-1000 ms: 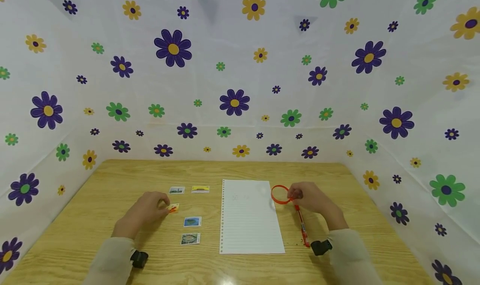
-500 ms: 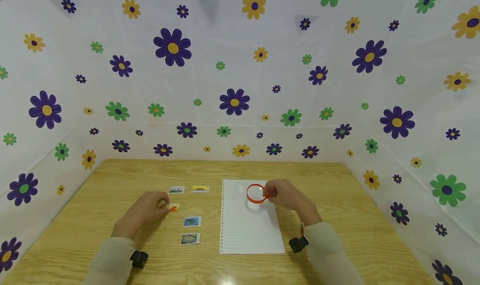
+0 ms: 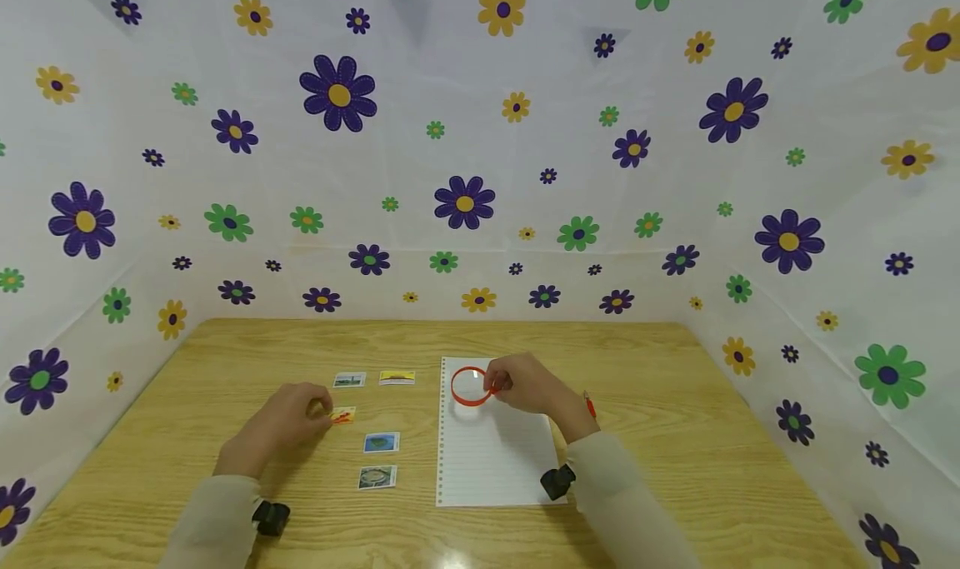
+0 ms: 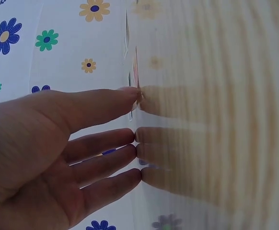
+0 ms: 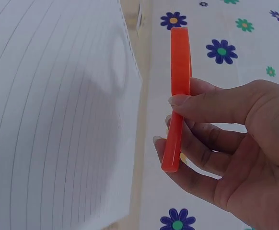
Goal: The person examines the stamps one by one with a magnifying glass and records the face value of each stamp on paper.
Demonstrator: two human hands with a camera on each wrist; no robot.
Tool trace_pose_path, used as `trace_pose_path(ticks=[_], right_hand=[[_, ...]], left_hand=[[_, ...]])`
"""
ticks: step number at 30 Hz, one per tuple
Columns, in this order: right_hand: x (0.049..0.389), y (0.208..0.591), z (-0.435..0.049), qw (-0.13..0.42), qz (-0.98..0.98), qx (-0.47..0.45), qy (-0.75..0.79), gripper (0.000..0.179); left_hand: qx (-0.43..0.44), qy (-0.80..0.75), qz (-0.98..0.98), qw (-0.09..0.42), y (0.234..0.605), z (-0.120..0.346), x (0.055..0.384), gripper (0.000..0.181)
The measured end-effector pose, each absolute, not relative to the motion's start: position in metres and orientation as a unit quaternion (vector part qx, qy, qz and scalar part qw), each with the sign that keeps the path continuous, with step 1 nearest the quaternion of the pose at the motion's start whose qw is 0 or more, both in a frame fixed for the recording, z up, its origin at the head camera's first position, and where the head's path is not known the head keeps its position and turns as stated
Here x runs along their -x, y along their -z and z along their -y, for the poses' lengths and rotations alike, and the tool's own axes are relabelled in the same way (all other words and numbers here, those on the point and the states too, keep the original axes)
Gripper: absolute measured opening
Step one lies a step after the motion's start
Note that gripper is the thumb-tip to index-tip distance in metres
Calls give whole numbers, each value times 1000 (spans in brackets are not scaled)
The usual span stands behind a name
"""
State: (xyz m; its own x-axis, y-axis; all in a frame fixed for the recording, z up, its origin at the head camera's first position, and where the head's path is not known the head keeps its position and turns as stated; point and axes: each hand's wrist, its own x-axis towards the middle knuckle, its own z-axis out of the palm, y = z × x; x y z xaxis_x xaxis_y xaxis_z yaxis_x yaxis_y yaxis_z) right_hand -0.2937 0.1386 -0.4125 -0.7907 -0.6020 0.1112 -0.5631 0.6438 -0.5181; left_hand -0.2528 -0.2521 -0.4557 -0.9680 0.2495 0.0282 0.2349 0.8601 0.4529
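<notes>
In the head view, my right hand (image 3: 525, 383) holds a red-rimmed magnifying glass (image 3: 452, 386) over the left part of a lined sheet of paper (image 3: 495, 469). Its short orange handle (image 5: 173, 148) lies between thumb and fingers in the right wrist view, the ring seen edge-on. To the left, my left hand (image 3: 281, 423) pinches the near edge of a yellow-and-red postage stamp (image 3: 344, 415) at the tabletop. Thumb (image 4: 106, 103) and the stamp's thin edge meet in the left wrist view, other fingertips touching the wood; the index finger is hidden behind the thumb.
Several more stamps lie around it: a greenish one (image 3: 349, 380), a yellow one (image 3: 397, 377), a blue one (image 3: 382, 442) and a grey-green one (image 3: 377, 476). A red pen (image 3: 589, 405) shows partly behind the right forearm. Flowered white cloth (image 3: 405, 152) walls the wooden table (image 3: 697, 469).
My right hand has carried the magnifying glass leftward, from the paper's right edge to over its left part, and the forearm now covers most of the pen. The left hand stays at its stamp.
</notes>
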Motion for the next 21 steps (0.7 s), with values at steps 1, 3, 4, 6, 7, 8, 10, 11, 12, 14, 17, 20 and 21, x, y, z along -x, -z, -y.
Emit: trace_pose_path(ticks=[1,3,4,6,7,8,10,11,12,14,17,20,21], right_hand=[[294,413,-135,36,-905,323,273,12],[295,414,-127,35,-902,330,275,13],[294,414,-123,36,-901,331,277,13],[295,415,-116,33,-898,340,278,13],[296,417,-112,30,-896,345,278,13],[296,418,-109,27,-894,349,278,14],[297,419,-101,26,-894,351,277,13],[298,419,-97,24,-894,353,275,14],[298,420,-94,23,-893,355,276,14],[298,419,-86,19,-892,360,272,14],[297,419,-74,16,-890,370,265,14],[295,421,-63,19,-890,375,260,14],[295,421,-60,19,-889,378,258,14]], left_hand=[[-127,-234,-964,15,456,252,253,7],[-135,-233,-963,12,456,253,253,6],[-136,-234,-963,10,455,253,253,6],[-136,-235,-962,9,455,253,252,6],[-137,-235,-962,8,455,253,252,6],[-137,-235,-962,8,455,253,252,6],[-134,-235,-963,9,455,252,252,6],[-132,-235,-963,10,455,252,252,6],[-131,-234,-963,10,455,252,253,6],[-127,-230,-965,11,455,251,253,6],[-124,-227,-966,10,456,251,254,7],[-126,-225,-966,8,457,250,254,8],[-127,-224,-966,6,457,250,254,8]])
